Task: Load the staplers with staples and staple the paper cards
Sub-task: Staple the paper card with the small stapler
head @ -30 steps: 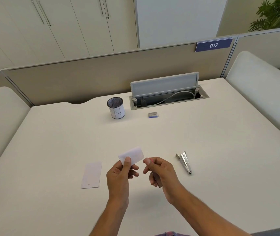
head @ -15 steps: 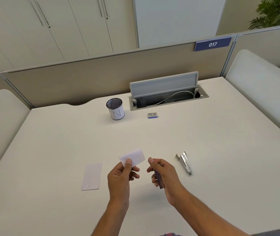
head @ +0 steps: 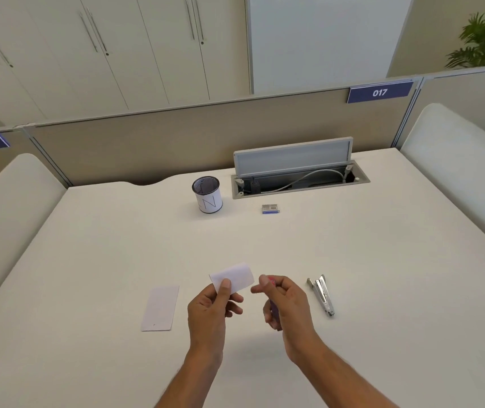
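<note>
Both hands raised over the bench, one with a card, one with a stapler.

The left hand pinches a white paper card between thumb and fingers, holding it above the bench. The right hand has its fingers curled round a dark stapler, mostly hidden, just beside the card. A second card lies flat to the left; a metal stapler lies to the right. A small staple box sits farther back near a cup.
</note>
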The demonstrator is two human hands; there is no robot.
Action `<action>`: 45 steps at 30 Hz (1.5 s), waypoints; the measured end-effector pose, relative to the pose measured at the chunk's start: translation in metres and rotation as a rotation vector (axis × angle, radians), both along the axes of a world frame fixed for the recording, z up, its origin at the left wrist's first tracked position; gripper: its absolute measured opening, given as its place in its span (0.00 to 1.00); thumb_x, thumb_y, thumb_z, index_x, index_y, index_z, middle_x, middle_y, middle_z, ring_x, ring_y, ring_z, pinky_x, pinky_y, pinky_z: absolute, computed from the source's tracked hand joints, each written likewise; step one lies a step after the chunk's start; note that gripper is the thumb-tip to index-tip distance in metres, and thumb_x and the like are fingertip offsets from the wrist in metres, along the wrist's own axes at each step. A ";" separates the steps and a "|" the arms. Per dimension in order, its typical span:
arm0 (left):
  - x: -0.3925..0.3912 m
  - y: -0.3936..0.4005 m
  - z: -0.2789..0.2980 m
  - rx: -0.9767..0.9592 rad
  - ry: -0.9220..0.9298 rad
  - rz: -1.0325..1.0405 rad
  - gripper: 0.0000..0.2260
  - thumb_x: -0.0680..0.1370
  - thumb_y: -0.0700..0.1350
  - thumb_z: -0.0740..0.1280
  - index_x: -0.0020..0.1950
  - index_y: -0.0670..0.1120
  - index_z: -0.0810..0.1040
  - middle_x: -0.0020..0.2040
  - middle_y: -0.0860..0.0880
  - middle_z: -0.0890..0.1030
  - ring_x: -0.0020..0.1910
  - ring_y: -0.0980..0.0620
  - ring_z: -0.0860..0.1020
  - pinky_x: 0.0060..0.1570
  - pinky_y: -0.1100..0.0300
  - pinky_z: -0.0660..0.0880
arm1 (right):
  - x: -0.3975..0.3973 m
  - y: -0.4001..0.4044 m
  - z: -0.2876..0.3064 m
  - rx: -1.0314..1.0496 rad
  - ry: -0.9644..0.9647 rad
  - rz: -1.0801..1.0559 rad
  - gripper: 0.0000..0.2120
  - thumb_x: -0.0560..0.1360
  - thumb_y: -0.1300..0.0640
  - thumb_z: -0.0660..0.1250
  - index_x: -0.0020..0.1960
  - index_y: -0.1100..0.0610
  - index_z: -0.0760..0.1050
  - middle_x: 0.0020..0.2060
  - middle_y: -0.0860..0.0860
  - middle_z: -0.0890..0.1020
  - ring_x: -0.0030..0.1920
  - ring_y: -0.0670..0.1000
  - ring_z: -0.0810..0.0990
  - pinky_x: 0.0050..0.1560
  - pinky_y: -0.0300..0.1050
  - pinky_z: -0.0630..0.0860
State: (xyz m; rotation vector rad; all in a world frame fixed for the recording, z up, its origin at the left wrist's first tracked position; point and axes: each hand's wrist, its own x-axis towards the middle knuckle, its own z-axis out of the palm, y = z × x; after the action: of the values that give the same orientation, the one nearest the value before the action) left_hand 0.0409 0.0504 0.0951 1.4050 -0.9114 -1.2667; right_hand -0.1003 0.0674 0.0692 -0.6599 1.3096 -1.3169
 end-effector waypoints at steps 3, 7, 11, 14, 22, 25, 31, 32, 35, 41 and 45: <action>0.001 0.003 -0.002 -0.001 0.001 -0.004 0.13 0.82 0.45 0.67 0.43 0.40 0.84 0.36 0.42 0.84 0.31 0.48 0.78 0.38 0.53 0.73 | 0.001 -0.001 0.002 0.013 0.001 0.030 0.18 0.75 0.46 0.76 0.53 0.61 0.80 0.40 0.54 0.87 0.25 0.49 0.68 0.25 0.38 0.61; 0.004 0.006 -0.004 -0.004 -0.004 0.009 0.13 0.82 0.45 0.67 0.44 0.38 0.83 0.36 0.43 0.84 0.31 0.48 0.78 0.38 0.54 0.73 | 0.000 0.001 0.004 0.050 -0.019 0.077 0.22 0.74 0.43 0.75 0.53 0.62 0.80 0.44 0.52 0.88 0.26 0.49 0.69 0.26 0.39 0.61; 0.009 0.006 -0.007 -0.005 -0.005 0.016 0.12 0.82 0.46 0.67 0.45 0.39 0.84 0.36 0.43 0.84 0.32 0.47 0.79 0.40 0.54 0.74 | -0.002 0.002 0.005 0.100 -0.107 0.146 0.24 0.74 0.38 0.73 0.54 0.59 0.81 0.47 0.54 0.87 0.28 0.51 0.72 0.29 0.42 0.61; 0.010 0.006 -0.008 -0.017 -0.006 -0.001 0.11 0.82 0.46 0.67 0.46 0.40 0.84 0.37 0.44 0.85 0.33 0.47 0.80 0.40 0.54 0.76 | 0.000 0.001 0.004 0.135 -0.169 0.144 0.25 0.78 0.34 0.64 0.57 0.54 0.85 0.41 0.50 0.82 0.31 0.50 0.72 0.31 0.42 0.65; 0.014 -0.002 -0.012 -0.006 0.038 -0.011 0.10 0.82 0.44 0.68 0.46 0.40 0.84 0.37 0.44 0.85 0.33 0.48 0.79 0.39 0.56 0.75 | 0.001 -0.005 0.002 0.035 -0.084 0.070 0.24 0.81 0.39 0.65 0.57 0.61 0.80 0.39 0.53 0.81 0.28 0.49 0.68 0.28 0.41 0.60; 0.019 -0.004 -0.019 0.019 0.035 -0.018 0.11 0.82 0.45 0.68 0.46 0.40 0.84 0.38 0.44 0.85 0.32 0.49 0.79 0.39 0.57 0.75 | 0.002 -0.005 -0.001 0.052 -0.043 0.068 0.21 0.81 0.46 0.68 0.58 0.66 0.77 0.40 0.53 0.82 0.28 0.50 0.68 0.28 0.41 0.61; 0.026 -0.007 -0.033 0.069 0.017 -0.028 0.10 0.82 0.46 0.67 0.48 0.42 0.85 0.39 0.43 0.86 0.33 0.49 0.79 0.40 0.55 0.75 | 0.002 -0.005 -0.007 0.068 -0.028 0.079 0.15 0.80 0.48 0.70 0.55 0.61 0.80 0.41 0.53 0.83 0.28 0.50 0.69 0.28 0.42 0.61; 0.026 -0.008 -0.035 0.079 0.012 -0.040 0.10 0.82 0.45 0.67 0.49 0.42 0.85 0.40 0.43 0.86 0.34 0.49 0.79 0.41 0.55 0.75 | 0.001 -0.006 -0.008 0.074 -0.027 0.074 0.16 0.80 0.48 0.70 0.56 0.61 0.80 0.41 0.53 0.83 0.28 0.50 0.69 0.28 0.42 0.61; 0.026 -0.010 -0.041 0.107 -0.002 -0.058 0.08 0.83 0.45 0.66 0.50 0.45 0.85 0.42 0.46 0.87 0.34 0.49 0.80 0.43 0.54 0.75 | -0.001 -0.006 -0.013 0.093 -0.017 0.062 0.15 0.80 0.48 0.70 0.55 0.60 0.80 0.40 0.52 0.83 0.28 0.50 0.69 0.28 0.42 0.61; 0.022 -0.014 -0.051 0.150 -0.069 -0.129 0.09 0.83 0.45 0.66 0.50 0.46 0.85 0.43 0.47 0.88 0.34 0.50 0.81 0.42 0.56 0.74 | -0.007 -0.007 -0.027 0.139 0.069 0.068 0.17 0.74 0.47 0.77 0.54 0.58 0.82 0.35 0.50 0.78 0.27 0.49 0.66 0.27 0.40 0.60; 0.020 -0.017 -0.055 0.159 -0.098 -0.179 0.08 0.83 0.44 0.65 0.51 0.46 0.84 0.41 0.47 0.87 0.35 0.50 0.81 0.41 0.56 0.74 | -0.008 -0.013 -0.039 0.212 0.078 0.075 0.20 0.71 0.46 0.79 0.56 0.57 0.82 0.33 0.50 0.71 0.26 0.47 0.63 0.27 0.39 0.58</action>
State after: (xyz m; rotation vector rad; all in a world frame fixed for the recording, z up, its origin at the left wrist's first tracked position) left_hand 0.0612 0.0334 0.0399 1.5478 -1.0408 -1.4408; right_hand -0.1085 0.0547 0.0307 -0.6107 1.4507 -1.0832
